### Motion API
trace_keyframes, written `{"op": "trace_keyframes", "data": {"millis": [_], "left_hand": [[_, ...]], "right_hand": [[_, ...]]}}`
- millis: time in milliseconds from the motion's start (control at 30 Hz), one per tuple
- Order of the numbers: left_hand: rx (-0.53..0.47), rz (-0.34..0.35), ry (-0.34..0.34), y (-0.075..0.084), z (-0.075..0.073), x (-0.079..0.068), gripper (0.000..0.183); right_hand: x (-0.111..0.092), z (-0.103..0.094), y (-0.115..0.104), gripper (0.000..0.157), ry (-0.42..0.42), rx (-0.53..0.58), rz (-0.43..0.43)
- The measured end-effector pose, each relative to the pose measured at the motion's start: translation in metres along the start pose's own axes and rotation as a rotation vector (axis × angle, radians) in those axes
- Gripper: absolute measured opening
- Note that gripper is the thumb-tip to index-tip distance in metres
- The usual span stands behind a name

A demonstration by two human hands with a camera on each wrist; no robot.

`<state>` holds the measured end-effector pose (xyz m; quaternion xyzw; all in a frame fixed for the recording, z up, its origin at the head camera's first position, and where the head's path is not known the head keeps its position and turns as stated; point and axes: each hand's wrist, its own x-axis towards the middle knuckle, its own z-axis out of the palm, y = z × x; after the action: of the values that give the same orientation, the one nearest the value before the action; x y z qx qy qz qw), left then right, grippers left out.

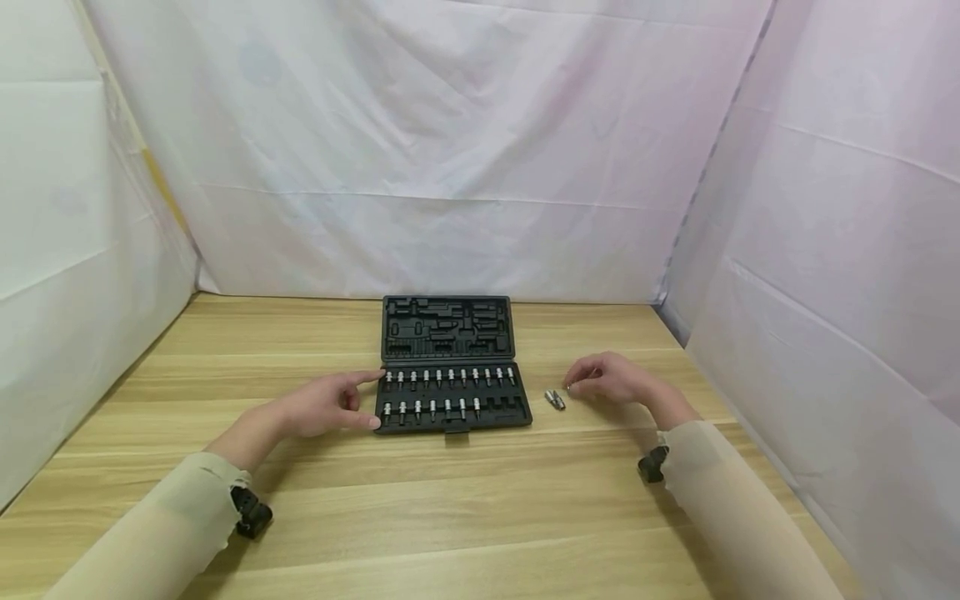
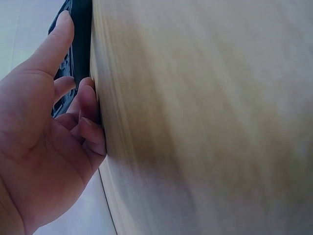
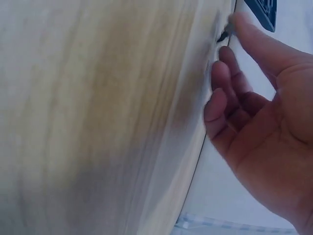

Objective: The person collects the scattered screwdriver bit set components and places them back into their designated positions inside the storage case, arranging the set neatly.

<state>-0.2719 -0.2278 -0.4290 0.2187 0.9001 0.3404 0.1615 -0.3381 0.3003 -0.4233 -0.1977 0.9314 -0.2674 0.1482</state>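
A black socket case (image 1: 491, 422) lies unfolded on the table, with two rows of silver bit sockets (image 1: 451, 377) in its near half. My left hand (image 1: 322, 406) is at the case's left side, index finger and thumb stretched out and touching its edge; the other fingers curl inward in the left wrist view. To the right of the case, my right hand (image 1: 609, 379) pinches a small metal bit socket (image 1: 568, 388) low over the table, mostly hidden by the fingertips. Two loose bit sockets (image 1: 555, 400) lie together just left of that hand.
The case's lid (image 1: 448, 327) lies back with bare moulded recesses. Several slots (image 1: 507, 403) at the right end of the front row hold no socket. White sheets (image 1: 450, 150) hang behind and along both sides of the wooden table (image 1: 450, 517).
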Motion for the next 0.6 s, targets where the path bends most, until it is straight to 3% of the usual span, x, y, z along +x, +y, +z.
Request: {"op": "trace_keyframes", "data": {"millis": [233,600], "left_hand": [[-0.012,-0.004,-0.002,0.001,-0.001,0.0,0.095],[-0.006,0.002,-0.001,0.0,-0.001,0.0,0.095]], "right_hand": [[0.0,-0.005,-0.004,0.021,0.105,0.075,-0.062],[0.003,0.002,-0.035,0.027,0.048,0.258,-0.092]]}}
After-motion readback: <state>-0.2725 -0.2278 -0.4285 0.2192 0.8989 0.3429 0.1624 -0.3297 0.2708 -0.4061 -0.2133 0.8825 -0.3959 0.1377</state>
